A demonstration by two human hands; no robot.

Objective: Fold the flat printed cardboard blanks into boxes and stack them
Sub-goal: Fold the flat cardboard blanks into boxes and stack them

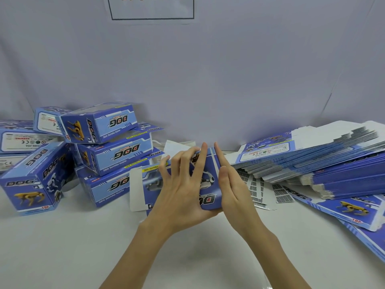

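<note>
Your left hand [183, 184] and right hand [231, 184] are bare, with no gloves, rings or watch; your forearms show no sleeves up to the frame's lower edge, and your nails are short.

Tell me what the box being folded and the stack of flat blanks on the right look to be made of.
Box being folded: thin printed cardboard, slightly glossy blue face, white unprinted flap showing.
Stack of flat blanks: the same card; stacked edges look grey-white, possibly finely corrugated.

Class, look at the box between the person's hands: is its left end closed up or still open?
Still open. On the box in hand a white-backed end flap sticks out flat to the left, untucked, while the left hand and right hand press its sides.
</note>
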